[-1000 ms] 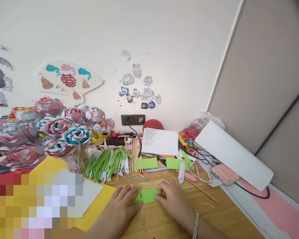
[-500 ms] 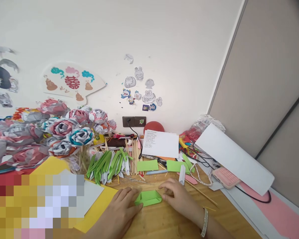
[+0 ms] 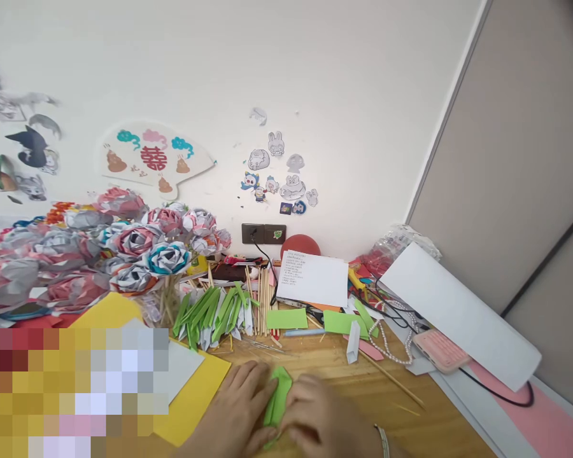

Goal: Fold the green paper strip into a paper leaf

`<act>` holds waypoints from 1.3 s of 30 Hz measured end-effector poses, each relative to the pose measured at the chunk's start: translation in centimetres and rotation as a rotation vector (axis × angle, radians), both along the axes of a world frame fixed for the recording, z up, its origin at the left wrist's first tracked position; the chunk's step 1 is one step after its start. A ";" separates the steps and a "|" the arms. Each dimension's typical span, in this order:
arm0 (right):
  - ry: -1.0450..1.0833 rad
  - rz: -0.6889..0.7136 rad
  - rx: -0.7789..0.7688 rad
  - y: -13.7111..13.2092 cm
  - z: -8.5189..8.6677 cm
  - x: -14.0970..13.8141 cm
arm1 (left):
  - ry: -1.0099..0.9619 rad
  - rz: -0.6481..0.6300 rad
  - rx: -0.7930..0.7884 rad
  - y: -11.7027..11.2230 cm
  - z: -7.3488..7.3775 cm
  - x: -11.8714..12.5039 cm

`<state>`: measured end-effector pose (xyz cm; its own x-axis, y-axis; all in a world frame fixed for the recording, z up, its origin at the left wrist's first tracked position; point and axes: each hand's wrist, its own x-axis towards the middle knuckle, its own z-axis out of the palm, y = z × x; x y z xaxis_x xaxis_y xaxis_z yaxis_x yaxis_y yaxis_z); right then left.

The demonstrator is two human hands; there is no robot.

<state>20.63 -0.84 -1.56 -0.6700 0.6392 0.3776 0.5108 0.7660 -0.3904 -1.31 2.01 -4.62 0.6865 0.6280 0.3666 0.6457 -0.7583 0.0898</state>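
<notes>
My left hand (image 3: pixel 239 407) and right hand (image 3: pixel 315 416) press flat on the folded green paper (image 3: pixel 277 397), whose long axis runs away from me.

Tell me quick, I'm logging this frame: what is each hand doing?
Left hand: flat, fingers pressing on the green folded paper.
Right hand: on the same paper; its grip cannot be told.
</notes>
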 end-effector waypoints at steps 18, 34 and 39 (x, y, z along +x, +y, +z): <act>-0.443 -0.362 0.152 1.3 0.4 1.5 | -0.135 -0.134 0.220 0.5 1.7 0.2; -0.393 -0.247 0.302 2.2 -0.8 2.0 | -0.019 -0.140 0.285 0.9 1.4 0.7; -0.331 -0.205 0.181 2.2 0.0 2.3 | 0.005 -0.151 0.304 0.8 1.9 0.8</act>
